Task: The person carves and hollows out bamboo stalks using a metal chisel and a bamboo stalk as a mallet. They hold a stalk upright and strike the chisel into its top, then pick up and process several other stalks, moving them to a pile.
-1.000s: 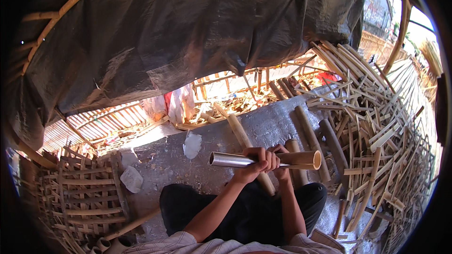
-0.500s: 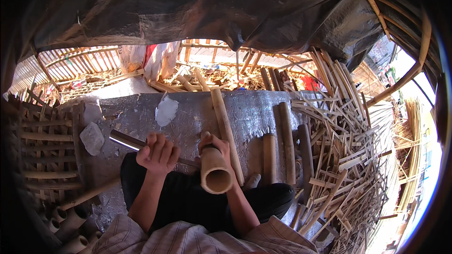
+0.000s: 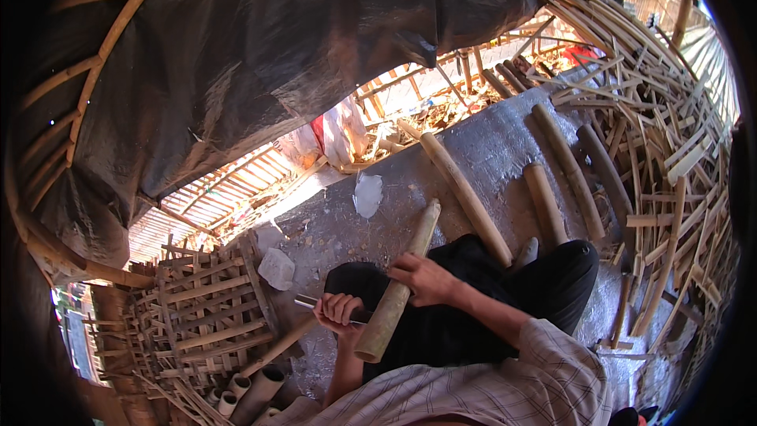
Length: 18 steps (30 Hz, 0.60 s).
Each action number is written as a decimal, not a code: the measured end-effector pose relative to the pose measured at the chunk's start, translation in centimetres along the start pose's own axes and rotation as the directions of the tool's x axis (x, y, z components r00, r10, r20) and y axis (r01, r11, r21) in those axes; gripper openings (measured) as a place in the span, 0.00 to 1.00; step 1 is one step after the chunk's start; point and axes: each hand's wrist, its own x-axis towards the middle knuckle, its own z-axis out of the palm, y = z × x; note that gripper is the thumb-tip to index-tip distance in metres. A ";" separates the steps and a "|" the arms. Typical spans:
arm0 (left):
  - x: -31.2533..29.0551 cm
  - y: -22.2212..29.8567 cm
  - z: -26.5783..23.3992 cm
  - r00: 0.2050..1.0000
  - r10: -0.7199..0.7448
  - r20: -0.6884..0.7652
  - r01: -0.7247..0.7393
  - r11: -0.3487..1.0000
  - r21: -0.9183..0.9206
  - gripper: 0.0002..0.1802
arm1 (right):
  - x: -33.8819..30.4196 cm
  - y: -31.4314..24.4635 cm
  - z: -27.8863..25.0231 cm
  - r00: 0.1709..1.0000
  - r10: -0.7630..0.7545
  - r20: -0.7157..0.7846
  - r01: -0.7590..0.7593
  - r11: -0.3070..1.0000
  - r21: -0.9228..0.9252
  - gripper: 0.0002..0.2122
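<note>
A pale bamboo tube (image 3: 385, 312) lies slantwise over my lap, its lower end near my left hand and its upper end pointing away to the right. My right hand (image 3: 422, 278) is closed on it around the middle, fingers over its upper side. My left hand (image 3: 339, 312) is closed round a long, shiny metal tool (image 3: 305, 300), which looks like a blade; one end sticks out to the left of the fist. The tool's other end runs toward the tube, and I cannot tell whether it touches it.
Bamboo pieces (image 3: 465, 197) lie on the grey sheet (image 3: 493, 138) ahead, beside a white lump (image 3: 277, 268). Split strips (image 3: 670, 181) are heaped at the right. A bamboo lattice (image 3: 209, 300) and several cut tubes (image 3: 264, 383) are at the left. Dark sheeting (image 3: 276, 47) hangs overhead.
The view has tilted and turned. The bamboo tube has swung from pointing its open end at me to lying slantwise. My right hand now holds it from the side; my left still grips the metal tool.
</note>
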 end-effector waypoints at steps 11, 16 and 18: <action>-1.4 -2.3 -3.2 0.974 0.216 -0.063 -0.206 0.969 0.139 0.21 | -11.0 18.6 -2.2 0.361 0.747 -0.558 -0.932 0.303 -0.196 0.20; 7.1 -1.5 0.8 0.983 0.182 -0.010 -0.155 0.860 0.486 0.21 | -9.5 17.5 0.2 0.439 0.734 -0.519 -0.899 0.354 -0.259 0.23; 10.7 -4.6 3.5 0.984 0.178 -0.002 -0.162 0.900 0.406 0.22 | -9.6 17.7 0.3 0.420 0.731 -0.537 -0.906 0.308 -0.289 0.23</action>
